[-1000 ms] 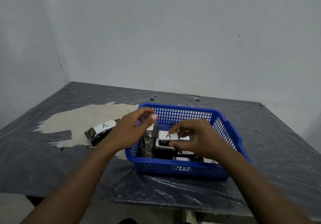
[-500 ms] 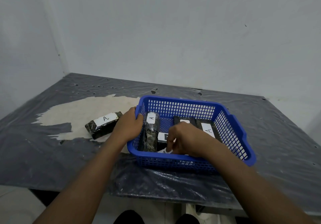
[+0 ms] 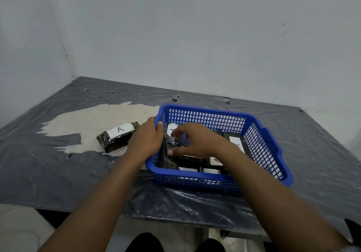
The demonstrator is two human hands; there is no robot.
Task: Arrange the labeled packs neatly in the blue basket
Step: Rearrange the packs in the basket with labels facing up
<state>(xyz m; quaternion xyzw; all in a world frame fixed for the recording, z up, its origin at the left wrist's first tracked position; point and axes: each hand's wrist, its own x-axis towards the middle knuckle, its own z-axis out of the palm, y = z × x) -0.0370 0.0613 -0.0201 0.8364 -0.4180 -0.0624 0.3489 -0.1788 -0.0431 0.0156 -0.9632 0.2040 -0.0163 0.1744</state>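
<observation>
The blue basket [image 3: 261,132] sits on the table right of centre, holding several dark packs with white labels marked A. My left hand [image 3: 145,139] grips the basket's left rim, thumb inside. My right hand [image 3: 195,141] reaches into the basket and pinches the upright pack [image 3: 170,132] standing along the left wall. Flat packs [image 3: 237,142] lie at the right and front of the basket, partly hidden by my right forearm. One more labeled pack [image 3: 117,137] lies on the table, just left of my left hand.
The table [image 3: 48,163] is covered in grey plastic sheeting with a torn pale patch at the left. White walls close in behind and on the left. The table's front edge runs just below the basket.
My right hand has shifted left from the basket's front middle onto the upright pack. My left hand stays on the basket's left rim.
</observation>
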